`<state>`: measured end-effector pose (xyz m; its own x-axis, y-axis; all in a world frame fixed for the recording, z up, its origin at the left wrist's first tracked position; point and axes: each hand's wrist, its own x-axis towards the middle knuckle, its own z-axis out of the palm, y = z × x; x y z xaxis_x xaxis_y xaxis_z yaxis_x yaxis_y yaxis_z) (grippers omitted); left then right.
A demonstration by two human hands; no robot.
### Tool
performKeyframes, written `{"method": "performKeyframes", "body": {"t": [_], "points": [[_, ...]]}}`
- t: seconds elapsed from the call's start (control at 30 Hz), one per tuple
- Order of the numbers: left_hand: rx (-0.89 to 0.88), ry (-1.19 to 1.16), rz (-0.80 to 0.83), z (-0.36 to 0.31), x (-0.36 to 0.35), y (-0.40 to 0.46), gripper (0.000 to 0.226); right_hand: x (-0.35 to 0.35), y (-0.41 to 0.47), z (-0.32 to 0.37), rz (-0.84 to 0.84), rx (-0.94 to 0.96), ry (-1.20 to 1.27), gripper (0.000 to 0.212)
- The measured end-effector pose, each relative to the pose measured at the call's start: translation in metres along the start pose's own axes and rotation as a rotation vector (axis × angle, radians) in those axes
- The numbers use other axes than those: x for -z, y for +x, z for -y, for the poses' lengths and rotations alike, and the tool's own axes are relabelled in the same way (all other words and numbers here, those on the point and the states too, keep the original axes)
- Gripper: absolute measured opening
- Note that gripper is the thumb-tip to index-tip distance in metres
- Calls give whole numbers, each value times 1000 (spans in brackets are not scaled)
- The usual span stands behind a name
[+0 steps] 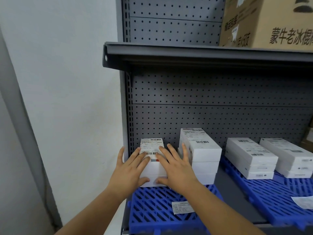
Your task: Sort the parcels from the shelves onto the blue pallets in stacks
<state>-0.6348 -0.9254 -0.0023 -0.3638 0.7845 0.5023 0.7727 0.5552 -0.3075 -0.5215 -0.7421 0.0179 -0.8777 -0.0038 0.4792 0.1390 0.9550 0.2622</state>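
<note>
Both hands were on the leftmost stack of white parcels [153, 164] on the left blue pallet [157, 209]. Left hand [130, 172] lay flat, fingers spread over the top-left of the stack, thumb against the front face. Right hand [176, 168] mirrored it on the right side: fingers spread, thumb on the front face, outer fingers reaching toward the neighbouring stack. Neither hand was curled round anything; both pressed on the stack with straight fingers.

The top parcel in that stack carried a shipping label [151, 148] with barcodes, partly covered by fingertips. I couldn't tell the exact parcel count there; at least two layers showed at the front edge.

Just beside it to the right, on the same pallet, stood a taller stack [201, 155] of three white parcels, labelled on top. A loose paper slip [182, 207] lay on the bare grid at the pallet's front.

A second blue pallet [274, 197] sat to the right, apart from the first, with grey shelf deck between them. It held two more stacks: one [250, 158] of three white parcels and one [291, 158] at the right edge, cut off by the frame. Another slip [304, 201] lay near that pallet's front.

Everything sat on a grey metal shelf [237, 192] with a pegboard back. The shelf above held a brown cardboard carton [271, 21] printed with Chinese text.
</note>
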Motion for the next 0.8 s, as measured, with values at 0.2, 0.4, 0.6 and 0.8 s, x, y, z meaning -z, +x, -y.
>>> {"method": "performKeyframes", "body": {"t": [0.2,0.4,0.6,0.8], "points": [[45,26,28,-6,2,1,70,0,1,0,35,-47,19,94],[7,79,-67,-23,10,-7,91,3,-9,2,-2,-34,25,98],[39,90,-70,-27,2,-8,101,-3,-9,5,47,-55,29,107],[53,87,-113,-30,6,-12,88,7,-15,8,-24,-73,9,108]]}}
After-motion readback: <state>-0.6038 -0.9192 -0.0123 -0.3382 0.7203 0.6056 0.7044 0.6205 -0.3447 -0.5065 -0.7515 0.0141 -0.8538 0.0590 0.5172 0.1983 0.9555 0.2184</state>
